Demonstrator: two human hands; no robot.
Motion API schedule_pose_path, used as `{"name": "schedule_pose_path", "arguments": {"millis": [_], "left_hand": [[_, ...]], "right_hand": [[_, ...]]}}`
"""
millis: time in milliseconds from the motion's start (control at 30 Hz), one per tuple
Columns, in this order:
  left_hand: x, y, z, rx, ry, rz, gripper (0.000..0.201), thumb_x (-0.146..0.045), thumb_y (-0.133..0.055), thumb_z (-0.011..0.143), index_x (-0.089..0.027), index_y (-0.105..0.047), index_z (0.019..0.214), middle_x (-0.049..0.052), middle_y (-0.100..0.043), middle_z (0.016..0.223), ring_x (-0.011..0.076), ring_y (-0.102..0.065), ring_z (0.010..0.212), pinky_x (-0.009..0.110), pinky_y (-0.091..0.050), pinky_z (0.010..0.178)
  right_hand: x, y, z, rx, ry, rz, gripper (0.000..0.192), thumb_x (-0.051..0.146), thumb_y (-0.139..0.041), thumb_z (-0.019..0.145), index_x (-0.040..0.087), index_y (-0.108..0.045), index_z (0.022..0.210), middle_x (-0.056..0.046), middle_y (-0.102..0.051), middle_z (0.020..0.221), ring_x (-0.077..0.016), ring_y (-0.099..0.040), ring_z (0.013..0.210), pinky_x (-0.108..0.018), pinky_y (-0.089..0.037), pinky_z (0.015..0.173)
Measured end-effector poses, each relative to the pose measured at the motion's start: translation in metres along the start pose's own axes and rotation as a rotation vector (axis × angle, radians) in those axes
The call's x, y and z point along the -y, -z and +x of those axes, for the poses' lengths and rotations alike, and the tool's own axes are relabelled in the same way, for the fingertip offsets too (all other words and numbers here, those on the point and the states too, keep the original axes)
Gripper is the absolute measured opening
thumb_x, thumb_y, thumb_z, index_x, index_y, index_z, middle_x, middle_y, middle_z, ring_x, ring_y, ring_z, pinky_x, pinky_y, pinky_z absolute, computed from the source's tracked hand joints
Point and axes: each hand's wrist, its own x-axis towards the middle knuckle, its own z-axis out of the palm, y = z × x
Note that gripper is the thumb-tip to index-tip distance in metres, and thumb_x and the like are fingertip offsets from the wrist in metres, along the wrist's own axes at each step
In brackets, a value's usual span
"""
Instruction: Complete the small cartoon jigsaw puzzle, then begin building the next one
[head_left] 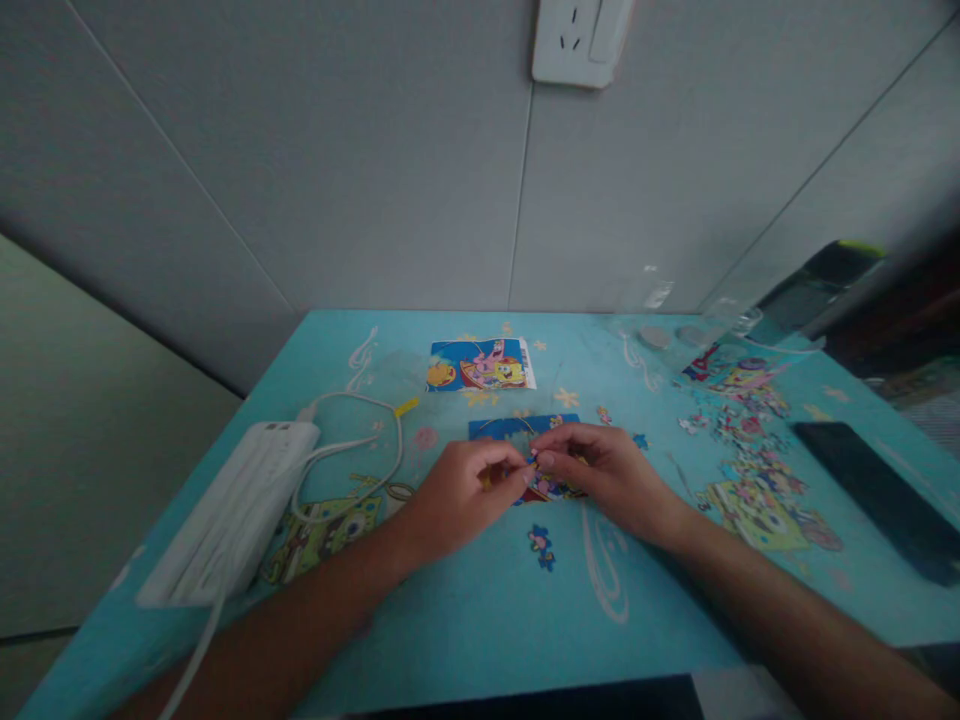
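My left hand and my right hand meet over the middle of the table. The fingertips of both are pinched around small jigsaw puzzle pieces, largely covered by the fingers. Under and behind the hands lies a partly assembled blue puzzle, its lower part half hidden. A few joined loose pieces rest on the cloth just in front of the hands. Beyond them a cartoon picture card lies flat.
A pile of loose puzzle pieces spreads at the right, beside a dark flat phone-like object. Clear containers stand at the back right. On the left lie a white power strip and a looped white cable.
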Motion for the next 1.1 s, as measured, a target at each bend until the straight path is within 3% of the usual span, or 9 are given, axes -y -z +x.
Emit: {"name": "schedule_pose_path", "arguments": {"millis": [200, 300, 567, 900, 1100], "left_hand": [[0.016, 0.010, 0.002, -0.057, -0.240, 0.588, 0.022, -0.027, -0.054, 0.098, -0.019, -0.069, 0.085, 0.004, -0.069, 0.081, 0.0201, -0.059, 0.082, 0.039, -0.041, 0.083], [0.022, 0.011, 0.003, -0.032, -0.281, 0.722, 0.018, -0.027, -0.054, 0.098, -0.019, -0.068, 0.089, 0.004, -0.069, 0.085, 0.0217, -0.058, 0.086, 0.040, -0.039, 0.083], [0.023, 0.006, 0.004, 0.020, -0.280, 0.788, 0.017, -0.033, -0.059, 0.096, -0.019, -0.063, 0.086, 0.004, -0.063, 0.083, 0.0221, -0.055, 0.086, 0.037, -0.037, 0.078], [0.025, 0.003, 0.003, 0.027, -0.261, 0.794, 0.022, -0.038, -0.058, 0.097, -0.020, -0.060, 0.084, 0.002, -0.060, 0.084, 0.0225, -0.054, 0.086, 0.036, -0.035, 0.076], [0.021, 0.004, 0.002, 0.082, -0.270, 0.792, 0.017, -0.028, -0.052, 0.098, -0.019, -0.062, 0.086, 0.004, -0.060, 0.086, 0.0224, -0.054, 0.089, 0.037, -0.035, 0.077]], "right_hand": [[-0.008, 0.006, 0.002, 0.000, 0.139, -0.254, 0.021, 0.027, -0.056, 0.097, 0.026, -0.075, 0.106, -0.003, -0.074, 0.098, -0.0178, -0.067, 0.090, -0.033, -0.052, 0.086], [-0.014, 0.005, 0.004, 0.041, 0.190, -0.339, 0.022, 0.024, -0.056, 0.098, 0.026, -0.076, 0.107, -0.002, -0.074, 0.096, -0.0180, -0.067, 0.091, -0.033, -0.051, 0.086], [-0.016, 0.000, 0.007, 0.027, 0.211, -0.462, 0.013, 0.024, -0.065, 0.093, 0.024, -0.076, 0.099, -0.002, -0.073, 0.086, -0.0179, -0.065, 0.084, -0.031, -0.049, 0.081], [-0.017, -0.003, 0.009, 0.062, 0.209, -0.436, 0.011, 0.021, -0.065, 0.094, 0.021, -0.076, 0.095, -0.001, -0.074, 0.084, -0.0147, -0.065, 0.079, -0.027, -0.048, 0.076], [-0.017, -0.002, 0.009, 0.068, 0.214, -0.461, 0.011, 0.021, -0.065, 0.094, 0.022, -0.076, 0.092, 0.000, -0.073, 0.081, -0.0139, -0.065, 0.076, -0.027, -0.047, 0.076]]}}
